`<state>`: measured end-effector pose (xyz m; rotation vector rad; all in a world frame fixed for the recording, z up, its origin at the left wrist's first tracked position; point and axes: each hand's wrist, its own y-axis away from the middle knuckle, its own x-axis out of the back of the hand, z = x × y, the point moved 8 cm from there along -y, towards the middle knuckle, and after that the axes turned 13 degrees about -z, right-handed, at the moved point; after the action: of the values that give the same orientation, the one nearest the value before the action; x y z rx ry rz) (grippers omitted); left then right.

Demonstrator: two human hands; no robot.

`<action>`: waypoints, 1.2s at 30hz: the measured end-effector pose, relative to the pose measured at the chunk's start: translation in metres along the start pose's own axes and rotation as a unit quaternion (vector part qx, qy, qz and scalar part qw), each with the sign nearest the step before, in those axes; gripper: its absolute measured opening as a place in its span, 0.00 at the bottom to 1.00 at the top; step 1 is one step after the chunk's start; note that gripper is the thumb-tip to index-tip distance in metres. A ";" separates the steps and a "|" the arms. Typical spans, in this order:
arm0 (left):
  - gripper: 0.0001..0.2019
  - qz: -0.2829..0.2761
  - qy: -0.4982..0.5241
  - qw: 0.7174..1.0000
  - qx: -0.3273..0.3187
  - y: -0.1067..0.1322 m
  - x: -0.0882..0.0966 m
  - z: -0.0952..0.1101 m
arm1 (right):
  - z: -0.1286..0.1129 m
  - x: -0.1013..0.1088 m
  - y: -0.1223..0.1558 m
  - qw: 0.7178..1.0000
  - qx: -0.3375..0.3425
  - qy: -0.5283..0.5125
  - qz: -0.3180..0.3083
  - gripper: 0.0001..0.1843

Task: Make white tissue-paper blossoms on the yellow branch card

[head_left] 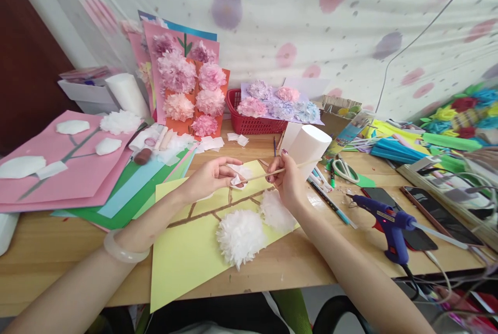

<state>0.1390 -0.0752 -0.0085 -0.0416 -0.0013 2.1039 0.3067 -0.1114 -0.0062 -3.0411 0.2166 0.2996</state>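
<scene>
Between the fingertips of my left hand (210,178) is a small piece of white tissue paper (236,180). My right hand (287,178) pinches a thin wooden stick (309,163), whose left end meets the tissue at my left fingers. Both hands are above a yellow sheet of card (182,272) with a brown branch (210,213) on it. A fluffy white paper flower (241,238) sits on the card's lower part. Another white tissue piece (277,210) lies beside my right wrist, partly hidden by it.
On the right, a blue glue gun (385,220) stands by two phones (441,212), with scissors (345,169) and markers (330,202) nearer the middle. A white paper roll (309,144) stands behind my right hand. Pink card (89,168) lies left; a red basket (257,125) is at the back.
</scene>
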 end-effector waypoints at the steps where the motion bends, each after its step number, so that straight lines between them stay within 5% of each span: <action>1: 0.22 -0.004 0.004 1.000 0.002 0.000 -0.001 0.000 | 0.001 0.001 0.000 1.000 -0.001 0.000 0.004 0.28; 10: 0.22 -0.004 0.042 0.999 -0.014 0.001 0.002 0.001 | 0.000 0.003 -0.001 1.000 0.011 -0.018 0.018 0.26; 16: 0.21 0.004 0.050 0.999 -0.020 0.002 0.000 0.005 | -0.004 0.017 0.000 0.994 0.042 -0.043 0.087 0.24; 36: 0.23 -0.011 0.021 1.000 0.004 0.000 -0.007 -0.003 | -0.001 0.003 0.001 0.999 0.040 -0.025 0.014 0.25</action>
<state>0.1425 -0.0814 -0.0112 -0.0812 0.0315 2.0805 0.3095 -0.1132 -0.0056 -2.9510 0.2618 0.3598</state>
